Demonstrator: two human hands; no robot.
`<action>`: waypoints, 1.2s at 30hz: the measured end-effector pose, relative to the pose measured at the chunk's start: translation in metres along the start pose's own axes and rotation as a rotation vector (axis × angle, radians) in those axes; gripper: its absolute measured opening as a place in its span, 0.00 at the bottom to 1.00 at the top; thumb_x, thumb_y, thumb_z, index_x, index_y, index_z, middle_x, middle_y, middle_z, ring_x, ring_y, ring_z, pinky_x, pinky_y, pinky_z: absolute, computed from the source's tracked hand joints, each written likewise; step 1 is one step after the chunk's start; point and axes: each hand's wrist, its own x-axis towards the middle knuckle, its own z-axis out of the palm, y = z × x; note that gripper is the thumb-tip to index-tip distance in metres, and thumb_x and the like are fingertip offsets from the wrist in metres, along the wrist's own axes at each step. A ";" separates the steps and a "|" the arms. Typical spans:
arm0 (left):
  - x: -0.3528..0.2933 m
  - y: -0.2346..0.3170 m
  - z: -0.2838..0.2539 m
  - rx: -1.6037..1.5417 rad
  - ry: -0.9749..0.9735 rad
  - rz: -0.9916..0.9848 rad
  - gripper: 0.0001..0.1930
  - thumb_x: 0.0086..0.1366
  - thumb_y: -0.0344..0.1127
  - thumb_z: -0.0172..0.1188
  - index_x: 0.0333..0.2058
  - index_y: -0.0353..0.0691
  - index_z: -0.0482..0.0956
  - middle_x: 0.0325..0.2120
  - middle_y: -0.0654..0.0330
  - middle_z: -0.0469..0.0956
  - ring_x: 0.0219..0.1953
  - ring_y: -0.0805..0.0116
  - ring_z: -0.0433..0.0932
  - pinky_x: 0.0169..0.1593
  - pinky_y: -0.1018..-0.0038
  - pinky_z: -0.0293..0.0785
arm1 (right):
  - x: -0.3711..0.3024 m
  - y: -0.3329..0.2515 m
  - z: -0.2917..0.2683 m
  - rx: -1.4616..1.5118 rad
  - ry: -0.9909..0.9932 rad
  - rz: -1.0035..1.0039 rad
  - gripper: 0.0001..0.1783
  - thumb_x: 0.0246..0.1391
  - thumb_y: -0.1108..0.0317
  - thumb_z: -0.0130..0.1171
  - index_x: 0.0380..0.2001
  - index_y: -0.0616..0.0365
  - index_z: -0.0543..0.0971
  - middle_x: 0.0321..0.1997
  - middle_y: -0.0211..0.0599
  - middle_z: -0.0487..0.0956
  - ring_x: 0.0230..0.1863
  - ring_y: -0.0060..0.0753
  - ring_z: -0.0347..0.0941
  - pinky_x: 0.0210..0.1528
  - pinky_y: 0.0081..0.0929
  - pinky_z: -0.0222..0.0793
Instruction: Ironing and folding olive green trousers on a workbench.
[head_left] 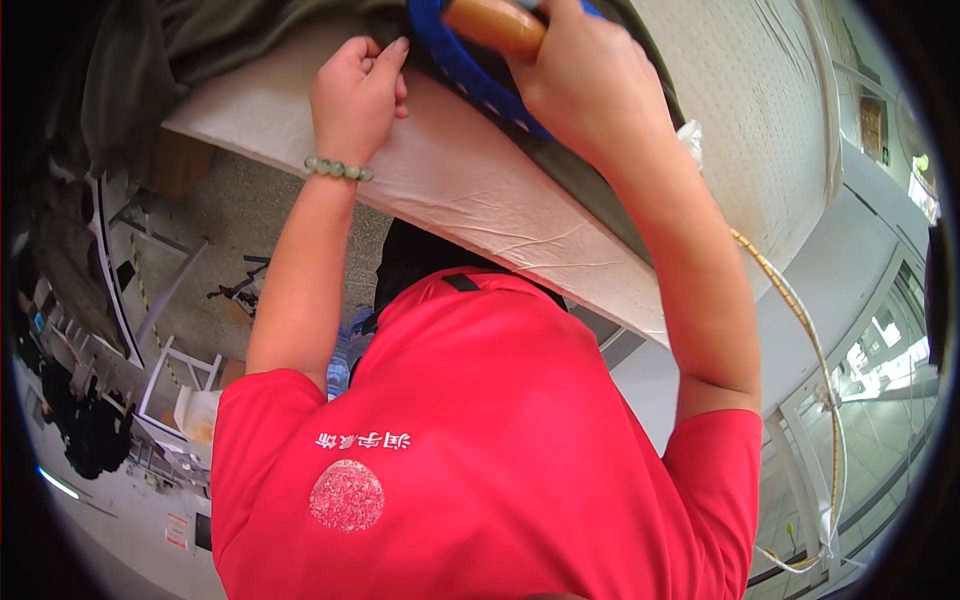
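Note:
My right hand [590, 85] is closed around the orange-brown handle of an iron [495, 27] at the upper edge of the picture. A blue rim with pale dots curves round the iron's base. Dark olive fabric [250, 45] lies beneath the iron and drapes over the far left side of a pale, cloth-covered ironing table [460, 165]. My left hand [358, 100], a green bead bracelet at its wrist, is curled with the thumb against the fingers. It sits left of the iron, over the table by the fabric; its inner side is hidden.
A yellow-wrapped hose and white cable [815, 340] loop down on the right. White metal frames [165, 400] stand on the floor at left. The table's near edge runs diagonally before my body. Large windows [890, 340] are at far right.

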 end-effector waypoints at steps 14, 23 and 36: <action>-0.021 0.004 0.172 0.827 -0.590 1.360 0.25 0.70 0.48 0.55 0.60 0.40 0.73 0.65 0.57 0.69 0.70 0.57 0.62 0.72 0.56 0.54 | -0.162 0.335 -0.007 0.309 0.348 0.885 0.20 0.59 0.52 0.66 0.41 0.59 0.81 0.19 0.29 0.73 0.15 0.22 0.65 0.18 0.28 0.59; -0.023 0.014 0.196 1.063 -0.875 1.354 0.39 0.70 0.60 0.49 0.70 0.39 0.60 0.74 0.58 0.53 0.77 0.60 0.47 0.78 0.57 0.38 | -0.233 0.440 0.035 0.177 0.432 0.986 0.25 0.58 0.48 0.65 0.45 0.60 0.82 0.30 0.43 0.83 0.38 0.42 0.81 0.46 0.39 0.73; 0.046 0.064 0.193 1.131 -1.273 1.490 0.39 0.70 0.59 0.51 0.71 0.40 0.59 0.73 0.56 0.55 0.76 0.60 0.50 0.77 0.59 0.44 | -0.119 0.154 0.123 0.172 0.451 -0.002 0.45 0.57 0.49 0.64 0.71 0.60 0.62 0.77 0.45 0.58 0.78 0.48 0.52 0.77 0.49 0.45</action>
